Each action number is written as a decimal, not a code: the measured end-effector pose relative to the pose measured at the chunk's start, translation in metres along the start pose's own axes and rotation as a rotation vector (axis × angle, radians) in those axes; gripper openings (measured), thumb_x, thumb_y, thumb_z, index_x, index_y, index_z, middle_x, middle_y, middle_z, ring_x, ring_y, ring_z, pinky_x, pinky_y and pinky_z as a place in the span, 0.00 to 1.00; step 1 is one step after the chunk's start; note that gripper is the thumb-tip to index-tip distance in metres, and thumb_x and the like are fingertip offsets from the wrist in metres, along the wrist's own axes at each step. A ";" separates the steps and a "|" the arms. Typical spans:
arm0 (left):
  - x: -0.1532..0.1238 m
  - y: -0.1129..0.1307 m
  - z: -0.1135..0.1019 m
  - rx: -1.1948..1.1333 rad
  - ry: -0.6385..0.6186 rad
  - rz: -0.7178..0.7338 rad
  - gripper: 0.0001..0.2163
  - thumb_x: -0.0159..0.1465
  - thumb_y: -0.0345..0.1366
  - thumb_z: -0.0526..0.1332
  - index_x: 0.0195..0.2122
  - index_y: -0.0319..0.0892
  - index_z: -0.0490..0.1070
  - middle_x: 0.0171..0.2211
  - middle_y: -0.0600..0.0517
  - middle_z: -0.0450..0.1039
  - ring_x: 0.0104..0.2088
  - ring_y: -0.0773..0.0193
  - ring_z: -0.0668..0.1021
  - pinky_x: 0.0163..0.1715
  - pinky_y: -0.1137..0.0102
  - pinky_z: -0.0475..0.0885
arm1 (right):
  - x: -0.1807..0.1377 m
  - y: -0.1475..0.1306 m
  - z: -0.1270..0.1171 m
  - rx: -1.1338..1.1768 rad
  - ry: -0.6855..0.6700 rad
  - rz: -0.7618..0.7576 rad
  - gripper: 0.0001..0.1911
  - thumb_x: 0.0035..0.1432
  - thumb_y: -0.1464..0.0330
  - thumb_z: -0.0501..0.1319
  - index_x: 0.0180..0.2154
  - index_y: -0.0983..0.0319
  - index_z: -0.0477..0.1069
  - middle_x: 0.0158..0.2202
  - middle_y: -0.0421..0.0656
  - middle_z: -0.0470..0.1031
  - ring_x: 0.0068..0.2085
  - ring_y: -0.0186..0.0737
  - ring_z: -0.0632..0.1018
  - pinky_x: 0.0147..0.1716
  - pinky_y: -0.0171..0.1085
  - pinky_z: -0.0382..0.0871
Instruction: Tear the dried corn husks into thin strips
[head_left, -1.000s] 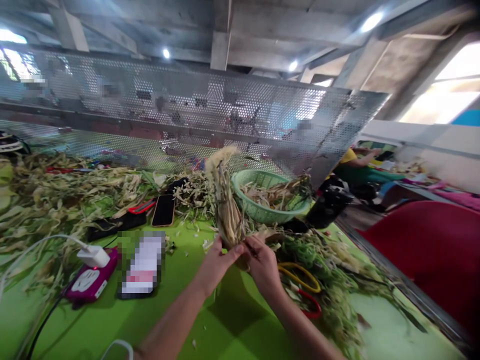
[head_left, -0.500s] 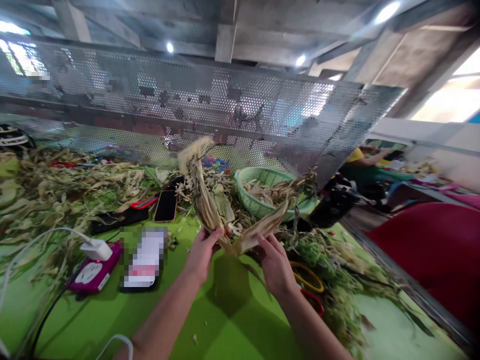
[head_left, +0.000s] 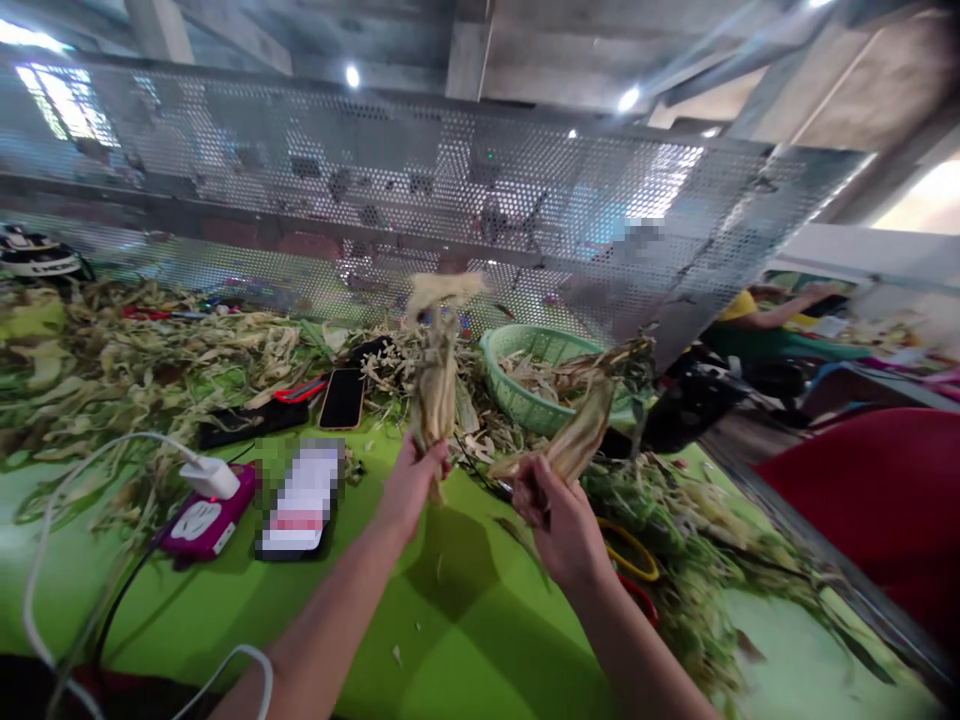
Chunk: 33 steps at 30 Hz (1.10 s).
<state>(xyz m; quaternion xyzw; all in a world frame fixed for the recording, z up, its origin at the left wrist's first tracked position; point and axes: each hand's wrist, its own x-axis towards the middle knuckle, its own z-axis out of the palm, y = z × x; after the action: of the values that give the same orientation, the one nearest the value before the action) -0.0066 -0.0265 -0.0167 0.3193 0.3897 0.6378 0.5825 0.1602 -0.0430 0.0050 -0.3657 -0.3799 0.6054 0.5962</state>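
Note:
My left hand (head_left: 411,484) is closed round the base of a dry husked corn ear (head_left: 437,380), held upright above the green table (head_left: 450,640). A pale tassel tops it, blurred. My right hand (head_left: 553,508) is pinched shut on a torn-off strip of dry husk (head_left: 581,438), pulled away to the right of the ear. The two hands are apart. A green plastic basket (head_left: 525,400) with husks in it stands just behind them.
Heaps of husks (head_left: 135,360) cover the table's left and back. A black phone (head_left: 343,398), a pink power strip (head_left: 206,515) with a white plug, yellow and red scissors (head_left: 637,560), a perforated metal screen (head_left: 420,200). A person in yellow sits at the far right (head_left: 750,320).
My right hand tore a husk strip off the ear and drew it out to the right. My left hand kept the ear and brought it back upright.

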 end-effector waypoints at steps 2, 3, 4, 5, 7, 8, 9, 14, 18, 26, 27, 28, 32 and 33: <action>-0.006 -0.003 0.007 0.111 -0.096 0.004 0.23 0.54 0.30 0.65 0.52 0.48 0.68 0.43 0.51 0.75 0.44 0.61 0.75 0.48 0.67 0.67 | 0.001 0.002 0.000 -0.133 0.026 -0.063 0.12 0.49 0.61 0.69 0.29 0.62 0.71 0.23 0.37 0.66 0.20 0.26 0.57 0.16 0.29 0.47; -0.009 -0.006 0.012 0.147 -0.157 0.022 0.26 0.53 0.27 0.63 0.54 0.49 0.66 0.48 0.50 0.73 0.51 0.59 0.72 0.54 0.65 0.63 | 0.002 0.004 0.000 -0.209 0.031 -0.083 0.12 0.48 0.62 0.69 0.31 0.62 0.72 0.24 0.37 0.68 0.20 0.27 0.59 0.16 0.29 0.49; -0.012 -0.009 0.016 0.171 -0.224 0.047 0.29 0.53 0.25 0.62 0.57 0.50 0.64 0.52 0.50 0.71 0.57 0.58 0.68 0.58 0.64 0.58 | 0.002 0.006 0.000 -0.275 0.036 -0.101 0.12 0.48 0.63 0.69 0.32 0.62 0.73 0.25 0.38 0.70 0.21 0.28 0.62 0.17 0.29 0.53; -0.016 -0.012 0.019 0.190 -0.290 0.072 0.32 0.53 0.24 0.60 0.59 0.50 0.62 0.56 0.50 0.68 0.60 0.58 0.64 0.61 0.63 0.54 | 0.002 0.009 0.000 -0.323 0.042 -0.119 0.12 0.47 0.63 0.70 0.33 0.61 0.74 0.26 0.39 0.72 0.23 0.31 0.66 0.20 0.30 0.59; -0.021 -0.019 0.022 0.233 -0.393 0.112 0.36 0.53 0.23 0.59 0.63 0.51 0.56 0.62 0.51 0.61 0.63 0.57 0.60 0.63 0.61 0.50 | 0.002 0.015 -0.001 -0.349 0.053 -0.149 0.15 0.45 0.63 0.70 0.37 0.60 0.75 0.31 0.41 0.76 0.33 0.40 0.75 0.31 0.35 0.69; -0.023 -0.022 0.022 0.264 -0.424 0.129 0.38 0.53 0.23 0.59 0.64 0.51 0.53 0.64 0.51 0.57 0.64 0.57 0.58 0.64 0.61 0.48 | 0.002 0.017 -0.002 -0.337 0.050 -0.158 0.18 0.44 0.63 0.71 0.40 0.60 0.75 0.35 0.43 0.77 0.38 0.44 0.76 0.37 0.39 0.71; -0.024 -0.023 0.022 0.297 -0.446 0.144 0.39 0.52 0.23 0.59 0.65 0.51 0.51 0.66 0.52 0.53 0.65 0.56 0.55 0.65 0.61 0.46 | 0.003 0.020 -0.003 -0.324 0.046 -0.165 0.22 0.43 0.63 0.71 0.43 0.59 0.74 0.38 0.44 0.78 0.43 0.47 0.76 0.42 0.42 0.71; -0.030 -0.018 0.020 0.196 -0.487 -0.007 0.39 0.56 0.28 0.61 0.66 0.56 0.46 0.69 0.56 0.43 0.65 0.54 0.55 0.62 0.61 0.55 | 0.005 0.023 -0.005 -0.294 0.154 -0.137 0.22 0.40 0.63 0.72 0.40 0.60 0.75 0.35 0.44 0.79 0.39 0.47 0.77 0.40 0.43 0.72; -0.028 -0.006 0.021 0.040 -0.312 -0.176 0.34 0.60 0.36 0.61 0.66 0.56 0.48 0.63 0.53 0.59 0.53 0.60 0.72 0.50 0.68 0.68 | 0.004 0.012 -0.005 -0.278 0.131 -0.088 0.13 0.45 0.63 0.69 0.33 0.62 0.75 0.22 0.39 0.72 0.26 0.37 0.72 0.28 0.36 0.67; -0.024 -0.005 0.016 -0.095 -0.169 -0.234 0.31 0.56 0.41 0.66 0.61 0.54 0.60 0.41 0.52 0.77 0.30 0.68 0.75 0.33 0.74 0.69 | 0.006 0.000 -0.005 -0.157 0.073 -0.068 0.13 0.49 0.63 0.68 0.36 0.62 0.75 0.23 0.38 0.70 0.23 0.31 0.66 0.22 0.32 0.60; -0.025 -0.005 0.017 -0.089 -0.183 -0.234 0.31 0.55 0.40 0.67 0.61 0.54 0.60 0.42 0.52 0.76 0.31 0.67 0.75 0.34 0.73 0.69 | 0.006 0.002 -0.005 -0.166 0.084 -0.059 0.14 0.48 0.62 0.68 0.37 0.63 0.76 0.21 0.37 0.68 0.21 0.29 0.63 0.19 0.31 0.56; -0.026 -0.004 0.018 -0.067 -0.210 -0.225 0.31 0.55 0.40 0.67 0.60 0.54 0.60 0.44 0.51 0.76 0.32 0.66 0.76 0.35 0.72 0.69 | 0.007 0.004 -0.005 -0.175 0.096 -0.063 0.16 0.48 0.62 0.69 0.37 0.63 0.76 0.20 0.36 0.66 0.19 0.28 0.60 0.18 0.30 0.54; -0.030 -0.002 0.022 0.066 -0.337 -0.121 0.31 0.54 0.38 0.68 0.59 0.51 0.63 0.50 0.48 0.72 0.41 0.62 0.75 0.41 0.70 0.69 | 0.005 0.007 -0.004 -0.225 0.134 -0.102 0.15 0.44 0.63 0.71 0.34 0.63 0.76 0.17 0.34 0.62 0.19 0.27 0.58 0.17 0.30 0.52; -0.031 -0.002 0.022 0.069 -0.357 -0.116 0.30 0.54 0.38 0.68 0.58 0.50 0.64 0.50 0.48 0.72 0.43 0.62 0.75 0.42 0.70 0.69 | 0.004 0.006 -0.004 -0.241 0.143 -0.098 0.13 0.43 0.64 0.71 0.32 0.63 0.75 0.18 0.34 0.64 0.19 0.27 0.59 0.17 0.30 0.53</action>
<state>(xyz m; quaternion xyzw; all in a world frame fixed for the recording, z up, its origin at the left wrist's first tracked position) 0.0169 -0.0545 -0.0058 0.4241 0.3198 0.5225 0.6670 0.1609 -0.0385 -0.0024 -0.4578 -0.4236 0.4979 0.6025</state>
